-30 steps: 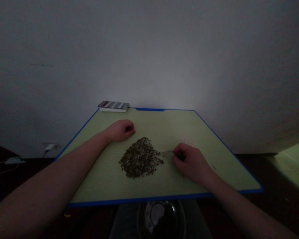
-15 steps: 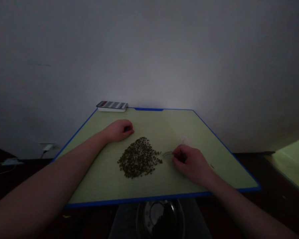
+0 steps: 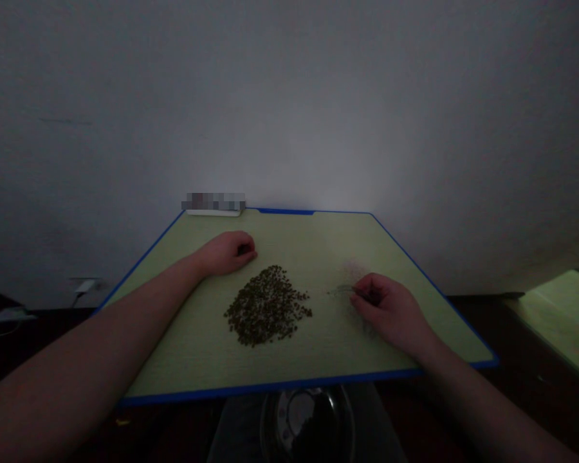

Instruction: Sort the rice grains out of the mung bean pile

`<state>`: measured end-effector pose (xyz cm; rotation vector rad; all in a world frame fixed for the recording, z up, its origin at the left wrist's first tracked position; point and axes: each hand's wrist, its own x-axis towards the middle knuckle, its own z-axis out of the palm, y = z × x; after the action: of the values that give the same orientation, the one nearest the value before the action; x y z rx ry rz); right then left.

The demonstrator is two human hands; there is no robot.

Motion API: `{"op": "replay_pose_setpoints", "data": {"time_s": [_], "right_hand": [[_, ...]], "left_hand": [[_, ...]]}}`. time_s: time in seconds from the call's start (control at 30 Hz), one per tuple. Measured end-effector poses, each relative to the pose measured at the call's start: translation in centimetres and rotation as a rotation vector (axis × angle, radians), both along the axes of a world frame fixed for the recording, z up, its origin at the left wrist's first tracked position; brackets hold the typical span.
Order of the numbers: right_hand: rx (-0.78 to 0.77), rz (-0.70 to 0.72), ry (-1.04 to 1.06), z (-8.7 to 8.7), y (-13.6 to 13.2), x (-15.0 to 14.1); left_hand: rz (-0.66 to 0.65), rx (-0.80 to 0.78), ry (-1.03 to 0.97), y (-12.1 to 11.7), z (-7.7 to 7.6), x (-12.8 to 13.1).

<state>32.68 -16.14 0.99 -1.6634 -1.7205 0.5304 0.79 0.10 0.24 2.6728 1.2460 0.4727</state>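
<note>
On the pale board-like table (image 3: pixel 299 241) lies a loose pile of small brownish-green seeds or beans (image 3: pixel 267 307), with a few strays at its right side. My left hand (image 3: pixel 229 252) rests behind and left of the pile, its fingers curled shut with nothing visible in them. To the right of the pile, my right hand (image 3: pixel 388 308) pinches thin tweezers (image 3: pixel 341 289), whose tips point left toward the pile but stay apart from it. Whether the tips hold anything is too blurred to tell. A faint pinkish patch of small bits (image 3: pixel 354 267) shows just behind my right hand.
A phone-like slab, its top blurred, lies on a white box (image 3: pixel 215 212) at the far left corner. Blue edging (image 3: pixel 270 389) rims the table. Below the near edge, a shiny metal bowl (image 3: pixel 275 427) sits at my lap. A wall (image 3: pixel 289 109) stands behind.
My right hand has moved right and slightly away from me with the tweezers, farther from the pile. The small dark bit at its right is now hidden. My left hand stays put.
</note>
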Motion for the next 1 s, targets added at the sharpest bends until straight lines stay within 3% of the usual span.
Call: {"op": "replay_pose_setpoints", "data": {"time_s": [0.43,1.0], "right_hand": [[-0.001,-0.059,-0.099,-0.5,0.5,-0.1],[-0.059,0.108,-0.030,-0.3,0.0,-1.0]], "left_hand": [[-0.011,0.010,0.006,0.1,-0.1,-0.1],[0.002,0.004,0.008,0.0,0.0,0.0]]}}
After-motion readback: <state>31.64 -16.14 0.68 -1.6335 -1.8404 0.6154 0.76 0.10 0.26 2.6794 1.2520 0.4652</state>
